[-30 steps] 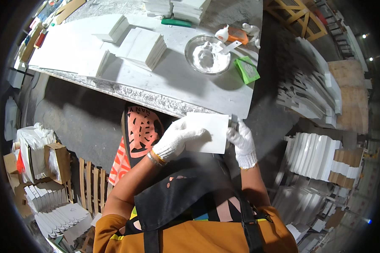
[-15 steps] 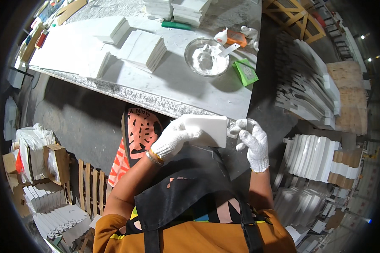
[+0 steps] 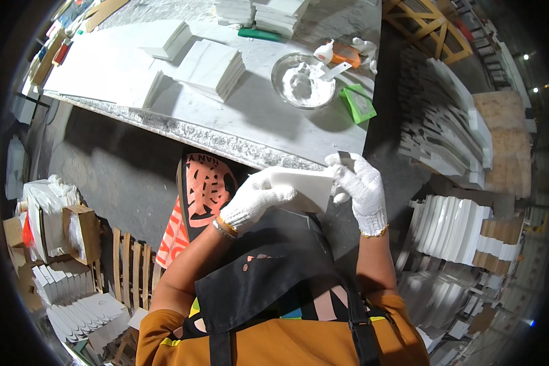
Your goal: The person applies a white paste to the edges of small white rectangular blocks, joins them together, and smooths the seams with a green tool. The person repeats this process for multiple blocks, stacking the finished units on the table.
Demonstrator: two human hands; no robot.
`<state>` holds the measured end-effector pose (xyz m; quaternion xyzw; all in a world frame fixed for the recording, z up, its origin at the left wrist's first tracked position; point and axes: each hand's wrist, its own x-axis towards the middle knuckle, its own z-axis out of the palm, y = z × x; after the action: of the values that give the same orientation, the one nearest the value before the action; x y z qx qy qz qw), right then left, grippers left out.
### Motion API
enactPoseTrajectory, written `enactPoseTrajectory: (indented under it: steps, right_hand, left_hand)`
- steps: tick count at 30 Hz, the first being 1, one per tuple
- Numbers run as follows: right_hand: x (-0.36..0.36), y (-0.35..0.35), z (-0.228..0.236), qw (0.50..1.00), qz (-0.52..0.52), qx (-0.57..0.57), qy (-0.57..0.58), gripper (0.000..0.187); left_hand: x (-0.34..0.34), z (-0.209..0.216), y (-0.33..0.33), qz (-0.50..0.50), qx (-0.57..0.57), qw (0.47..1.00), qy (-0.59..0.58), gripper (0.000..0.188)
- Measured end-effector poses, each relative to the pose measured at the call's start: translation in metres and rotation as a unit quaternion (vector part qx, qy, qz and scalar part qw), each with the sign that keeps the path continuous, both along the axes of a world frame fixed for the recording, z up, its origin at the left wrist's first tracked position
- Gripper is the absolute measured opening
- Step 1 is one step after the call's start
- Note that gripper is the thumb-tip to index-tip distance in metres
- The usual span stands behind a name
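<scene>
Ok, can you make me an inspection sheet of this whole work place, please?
Surface: pale table, grey-streaked, with a rough near edge.
Job's things: white tile, tilted; small grey piece, partly hidden.
Clutter: tile stacks, green box, orange box, white bottle, bowl of white stuff.
Hands: left hand grips the white tile; right hand holds the small grey piece.
Cables: nothing seen.
Surroundings: dark floor, wooden slats, stacked white pieces.

White flat tile (image 3: 311, 190), tilted, gripped in left hand (image 3: 259, 198), small grey flat piece (image 3: 343, 157), held in right hand (image 3: 363, 189)
</scene>
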<state>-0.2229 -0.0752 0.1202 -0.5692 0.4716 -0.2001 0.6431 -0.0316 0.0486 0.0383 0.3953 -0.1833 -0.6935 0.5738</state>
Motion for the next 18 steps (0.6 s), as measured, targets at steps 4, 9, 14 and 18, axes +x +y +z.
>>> enactPoseTrajectory:
  steps: [4, 9, 14, 18]
  right_hand:
    - [-0.012, -0.006, -0.017, 0.997, -0.051, -0.039, -0.03, 0.028]
    - [-0.026, -0.019, -0.034, 0.997, -0.045, -0.05, -0.03, 0.029]
    - [-0.01, -0.043, -0.029, 0.985, -0.003, -0.163, 0.047, 0.017]
    - [-0.002, -0.078, -0.037, 0.96, 0.052, -0.262, 0.081, 0.027]
  left_hand:
    - [-0.003, -0.009, -0.003, 0.037, -0.001, 0.995, 0.09, 0.042]
    - [-0.001, -0.005, -0.011, 0.073, -0.009, 0.992, 0.107, 0.045]
    - [0.013, -0.004, -0.024, 0.07, -0.023, 0.994, 0.082, 0.037]
    - [0.021, -0.019, -0.039, 0.091, -0.026, 0.992, 0.081, 0.033]
